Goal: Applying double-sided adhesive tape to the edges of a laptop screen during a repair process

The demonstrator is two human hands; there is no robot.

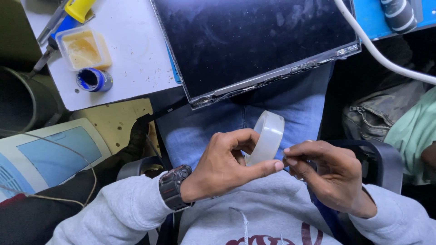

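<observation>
My left hand (225, 165) grips a roll of clear tape (267, 136), held upright over my lap with the thumb and fingers around its lower edge. My right hand (324, 174) meets it from the right, its fingertips pinched at the roll's lower rim beside my left forefinger. A dark watch (175, 187) sits on my left wrist. Both arms wear grey sleeves.
A bare dark display panel (259, 41) rests on the white table (131, 50) edge and over my jeans. On the table stand a small yellowish tub (84, 47), a blue round cap (93, 79) and hand tools (54, 27). A white cable (386, 59) crosses at right; a grey bag (377, 113) lies beneath.
</observation>
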